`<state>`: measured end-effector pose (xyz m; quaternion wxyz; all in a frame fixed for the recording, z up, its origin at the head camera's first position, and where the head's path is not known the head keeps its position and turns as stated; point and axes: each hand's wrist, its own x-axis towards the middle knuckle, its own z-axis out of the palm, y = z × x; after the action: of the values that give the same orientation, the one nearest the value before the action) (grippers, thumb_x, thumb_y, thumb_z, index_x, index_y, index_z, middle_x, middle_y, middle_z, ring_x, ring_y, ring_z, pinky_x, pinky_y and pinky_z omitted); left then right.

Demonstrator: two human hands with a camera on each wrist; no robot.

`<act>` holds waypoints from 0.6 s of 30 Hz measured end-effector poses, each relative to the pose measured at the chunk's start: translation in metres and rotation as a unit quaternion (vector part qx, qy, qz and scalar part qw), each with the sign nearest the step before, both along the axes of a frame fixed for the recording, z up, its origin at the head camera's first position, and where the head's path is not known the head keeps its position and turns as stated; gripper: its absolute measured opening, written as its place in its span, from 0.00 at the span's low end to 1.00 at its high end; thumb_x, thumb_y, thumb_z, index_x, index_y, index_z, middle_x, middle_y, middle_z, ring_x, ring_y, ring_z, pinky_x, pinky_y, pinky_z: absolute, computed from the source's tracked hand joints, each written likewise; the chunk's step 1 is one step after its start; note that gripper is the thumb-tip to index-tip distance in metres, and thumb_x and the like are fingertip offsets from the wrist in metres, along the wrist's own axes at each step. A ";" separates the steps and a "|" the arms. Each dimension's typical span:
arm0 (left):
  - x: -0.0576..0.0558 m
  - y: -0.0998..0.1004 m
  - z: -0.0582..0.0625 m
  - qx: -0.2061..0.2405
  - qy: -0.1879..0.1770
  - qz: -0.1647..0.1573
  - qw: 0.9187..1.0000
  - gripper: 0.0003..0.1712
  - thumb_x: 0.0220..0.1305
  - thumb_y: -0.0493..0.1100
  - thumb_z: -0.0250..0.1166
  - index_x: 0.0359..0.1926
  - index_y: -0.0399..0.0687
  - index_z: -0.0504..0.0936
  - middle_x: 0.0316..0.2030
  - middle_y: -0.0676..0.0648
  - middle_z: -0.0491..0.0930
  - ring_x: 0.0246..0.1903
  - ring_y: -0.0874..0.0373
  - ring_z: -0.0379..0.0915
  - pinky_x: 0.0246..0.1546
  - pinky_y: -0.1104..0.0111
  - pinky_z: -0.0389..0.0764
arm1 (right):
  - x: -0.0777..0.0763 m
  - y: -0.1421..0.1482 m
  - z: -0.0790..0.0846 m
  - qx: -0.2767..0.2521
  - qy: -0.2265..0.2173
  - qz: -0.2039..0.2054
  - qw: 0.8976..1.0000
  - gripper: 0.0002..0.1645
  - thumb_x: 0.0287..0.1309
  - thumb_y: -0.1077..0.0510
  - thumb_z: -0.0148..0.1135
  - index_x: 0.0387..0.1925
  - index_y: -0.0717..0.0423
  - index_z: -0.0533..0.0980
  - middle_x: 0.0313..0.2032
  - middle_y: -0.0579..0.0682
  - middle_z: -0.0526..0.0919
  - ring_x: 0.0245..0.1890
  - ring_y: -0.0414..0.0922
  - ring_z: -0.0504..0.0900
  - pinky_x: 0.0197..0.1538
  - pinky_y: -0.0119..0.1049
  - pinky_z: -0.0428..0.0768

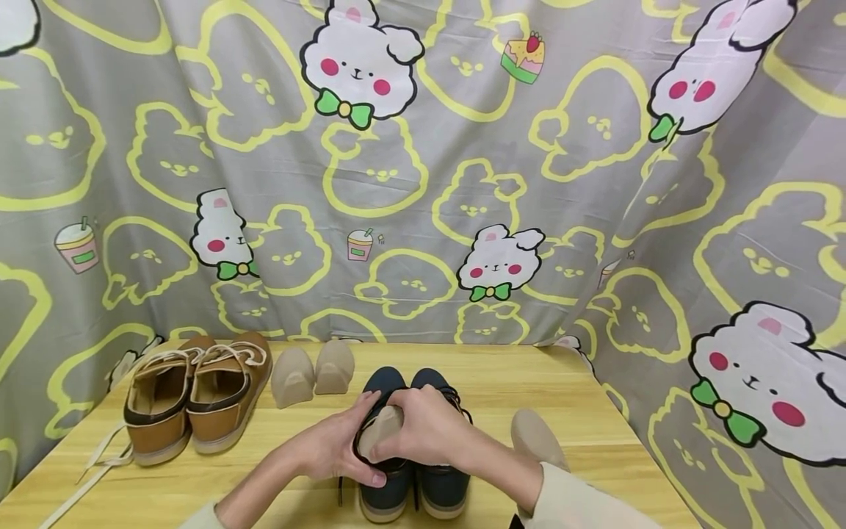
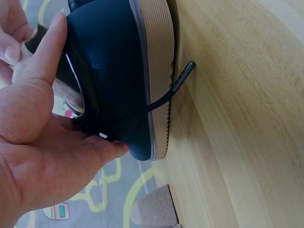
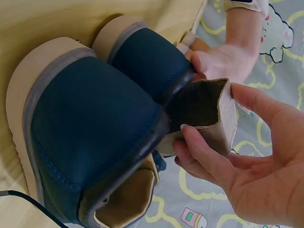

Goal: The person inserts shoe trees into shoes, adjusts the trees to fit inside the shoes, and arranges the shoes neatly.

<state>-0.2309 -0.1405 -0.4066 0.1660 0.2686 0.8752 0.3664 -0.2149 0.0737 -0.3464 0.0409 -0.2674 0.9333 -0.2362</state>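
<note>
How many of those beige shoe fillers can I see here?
4: one filler and another beside the brown shoes; one in the right hand at the opening of the left dark blue shoe; one lying near the right sleeve. Others could be hidden inside shoes.

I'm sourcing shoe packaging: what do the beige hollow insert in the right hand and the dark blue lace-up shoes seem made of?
Beige hollow insert: probably moulded paper pulp, matte, judging by its uneven, cardboard-like rim. Dark blue lace-up shoes: leather or imitation leather uppers, low sheen, going by the smooth, stitched surface. Their tan soles: likely dull rubber, given the ribs.
</note>
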 end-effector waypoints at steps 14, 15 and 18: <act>0.001 -0.002 -0.001 0.003 0.003 0.000 1.000 0.72 0.53 0.60 0.78 0.81 0.39 0.40 0.79 0.31 0.41 0.74 0.39 0.58 0.67 0.43 0.67 | -0.004 -0.003 -0.014 -0.008 0.022 0.025 0.999 0.29 0.54 0.46 0.77 0.55 0.54 0.83 0.37 0.43 0.87 0.35 0.34 0.82 0.36 0.27 0.78; 0.000 -0.002 -0.001 0.003 0.004 0.000 1.000 0.72 0.53 0.61 0.78 0.81 0.39 0.40 0.79 0.31 0.41 0.74 0.39 0.58 0.68 0.43 0.66 | -0.004 -0.002 -0.014 -0.009 0.022 0.028 0.999 0.28 0.54 0.48 0.77 0.55 0.54 0.83 0.36 0.43 0.87 0.34 0.33 0.82 0.36 0.27 0.78; 0.000 -0.002 -0.002 0.007 0.001 0.001 1.000 0.72 0.53 0.62 0.78 0.81 0.39 0.40 0.79 0.31 0.41 0.74 0.39 0.57 0.68 0.44 0.66 | -0.006 0.000 -0.014 -0.018 0.022 0.034 0.999 0.26 0.54 0.51 0.77 0.54 0.54 0.83 0.34 0.41 0.86 0.31 0.31 0.80 0.34 0.26 0.77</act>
<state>-0.2308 -0.1422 -0.4083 0.1631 0.2689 0.8732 0.3722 -0.2205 0.0737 -0.3602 0.0235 -0.3050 0.9200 -0.2451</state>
